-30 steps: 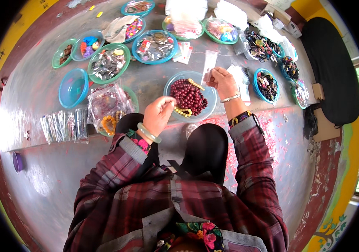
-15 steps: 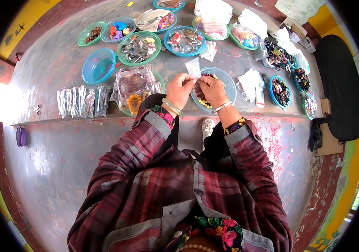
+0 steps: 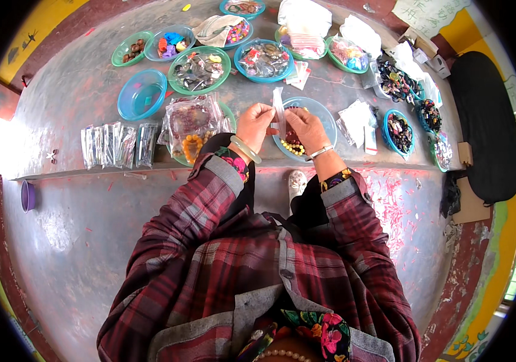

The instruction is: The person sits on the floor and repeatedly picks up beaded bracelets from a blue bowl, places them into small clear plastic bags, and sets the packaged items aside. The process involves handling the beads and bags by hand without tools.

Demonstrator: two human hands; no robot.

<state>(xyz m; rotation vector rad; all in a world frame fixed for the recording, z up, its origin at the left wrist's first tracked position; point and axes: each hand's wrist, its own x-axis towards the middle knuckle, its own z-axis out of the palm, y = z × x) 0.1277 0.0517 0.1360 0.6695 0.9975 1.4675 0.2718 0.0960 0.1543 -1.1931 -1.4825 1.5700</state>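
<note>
**Thin clear bag pinched between both hands over the bead bowl**

Nearest are the plaid sleeves, the forearms rising from the lower edge. The left hand (image 3: 256,123), with a pale bangle (image 3: 245,149) at the wrist, and the right hand (image 3: 306,128), wearing a bracelet, meet above the blue bowl (image 3: 325,120) of dark red and yellow beads. Between them stands a small clear plastic bag (image 3: 279,108), upright; the fingers of both hands are pressed together on its lower part, pinching it from either side.

The bag looks feather-light, limp and slick, likely to fold or slide, so a hold at its edges near the mouth seems best. The beads look small, hard and prone to roll.

Just left of the hands lies a heap of filled bags (image 3: 190,120) on a green bowl, then a row of flat packets (image 3: 116,145) and an empty blue bowl (image 3: 142,93). Farther across the table (image 3: 77,96), more green and blue bowls hold mixed trinkets.
</note>
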